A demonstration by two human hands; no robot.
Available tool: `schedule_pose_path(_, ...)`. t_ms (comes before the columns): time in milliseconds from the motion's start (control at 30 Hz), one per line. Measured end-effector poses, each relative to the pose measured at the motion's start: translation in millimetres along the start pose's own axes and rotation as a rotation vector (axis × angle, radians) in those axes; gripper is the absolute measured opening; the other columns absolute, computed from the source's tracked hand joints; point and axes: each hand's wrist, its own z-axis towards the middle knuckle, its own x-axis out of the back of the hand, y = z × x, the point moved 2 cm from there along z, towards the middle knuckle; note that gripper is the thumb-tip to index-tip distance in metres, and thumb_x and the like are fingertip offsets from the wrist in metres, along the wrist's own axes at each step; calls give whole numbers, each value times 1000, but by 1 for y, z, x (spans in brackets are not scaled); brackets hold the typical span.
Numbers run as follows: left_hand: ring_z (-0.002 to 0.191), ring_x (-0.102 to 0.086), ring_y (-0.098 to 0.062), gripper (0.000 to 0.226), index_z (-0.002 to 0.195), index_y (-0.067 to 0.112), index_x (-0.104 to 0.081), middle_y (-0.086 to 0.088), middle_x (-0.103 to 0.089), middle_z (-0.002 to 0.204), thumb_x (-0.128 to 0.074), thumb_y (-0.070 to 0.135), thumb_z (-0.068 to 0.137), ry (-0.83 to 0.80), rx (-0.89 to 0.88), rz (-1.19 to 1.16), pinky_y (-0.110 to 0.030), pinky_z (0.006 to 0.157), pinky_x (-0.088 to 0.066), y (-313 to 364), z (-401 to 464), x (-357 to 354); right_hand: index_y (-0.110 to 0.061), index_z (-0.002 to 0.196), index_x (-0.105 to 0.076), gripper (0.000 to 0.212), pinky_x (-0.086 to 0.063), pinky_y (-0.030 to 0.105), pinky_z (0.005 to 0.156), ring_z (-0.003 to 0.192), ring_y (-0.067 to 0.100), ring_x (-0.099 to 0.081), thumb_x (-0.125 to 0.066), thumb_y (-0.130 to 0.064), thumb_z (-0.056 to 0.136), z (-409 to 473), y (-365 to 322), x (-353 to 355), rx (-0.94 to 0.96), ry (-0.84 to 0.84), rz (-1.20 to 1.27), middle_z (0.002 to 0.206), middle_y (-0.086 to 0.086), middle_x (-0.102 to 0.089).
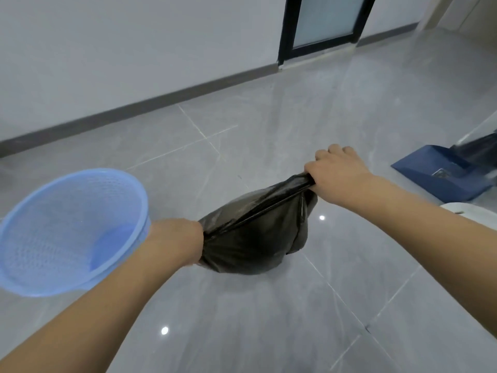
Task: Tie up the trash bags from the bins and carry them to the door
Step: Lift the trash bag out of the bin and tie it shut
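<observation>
A black trash bag (255,238) hangs above the grey tiled floor, its mouth stretched taut between my two hands. My left hand (177,242) is closed on the bag's near-left end. My right hand (336,168) is closed on the far-right end, knuckles up. A light blue perforated plastic bin (35,211) stands at the left, beside my left forearm, with no bag visible inside it. A dark-framed door (322,22) with frosted glass stands in the far wall.
A blue floor-cleaning machine (441,173) rests on the floor at the right edge. A white rounded object (457,208) shows just behind my right forearm. A grey wall with a dark baseboard (134,109) runs along the back.
</observation>
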Motion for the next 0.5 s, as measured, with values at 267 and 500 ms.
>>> schedule_pose_path(267,60,-48,-19,14,78,20,-50,-1,-50,71,-44,7,75,398,-8,-385,-28,49,-29,-14,-3,37,-30,151,-16,105,6,59,113,146,28,-14,-62,-72,67,7,-20,-11,249,-151,266,154,6,-31)
schedule_pose_path(500,78,-57,-17,41,84,23,-53,5,-58,81,-41,61,73,-67,-53,-433,-30,64,-40,1,-16,9,-17,115,-52,24,-44,37,72,90,26,-59,-37,-24,98,6,-39,-36,369,23,155,101,4,-60)
